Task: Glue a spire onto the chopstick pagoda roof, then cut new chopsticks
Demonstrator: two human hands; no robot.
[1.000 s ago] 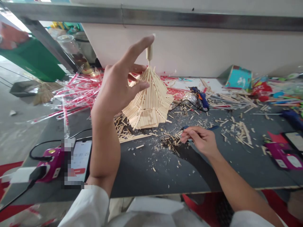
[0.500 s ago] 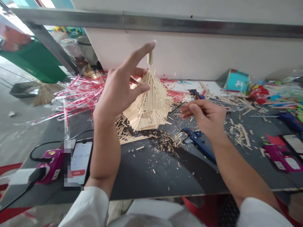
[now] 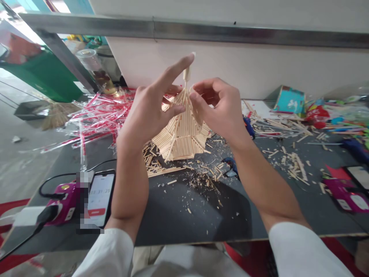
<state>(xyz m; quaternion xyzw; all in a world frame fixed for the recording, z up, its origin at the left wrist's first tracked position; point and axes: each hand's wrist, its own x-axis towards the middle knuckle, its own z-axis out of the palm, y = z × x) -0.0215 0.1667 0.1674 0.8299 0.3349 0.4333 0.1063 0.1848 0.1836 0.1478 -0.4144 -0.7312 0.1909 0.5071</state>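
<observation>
A pagoda-like model made of thin wooden sticks (image 3: pixel 184 127) stands upright on the dark table, with a narrow spire (image 3: pixel 187 75) on top. My left hand (image 3: pixel 157 102) steadies it from the left, index fingertip on the tip of the spire, thumb and other fingers around the upper roof. On the other side, my right hand (image 3: pixel 220 104) is closed, thumb and fingertips pinched against the roof peak just below the spire. Whatever those fingertips hold, if anything, is too small to make out. A blue-handled cutter (image 3: pixel 230 165) lies partly hidden behind my right forearm.
Cut stick bits (image 3: pixel 207 175) litter the table around the model. Red-and-clear plastic wrappers (image 3: pixel 98 115) pile at left. A phone (image 3: pixel 100 198) and a purple power block (image 3: pixel 62 202) lie front left. Loose sticks (image 3: pixel 276 125) and a teal box (image 3: pixel 289 100) are at back right.
My right hand has moved left and up, from above the cutter to the model's roof peak. My left hand keeps its grip on the model. The right forearm now covers most of the cutter.
</observation>
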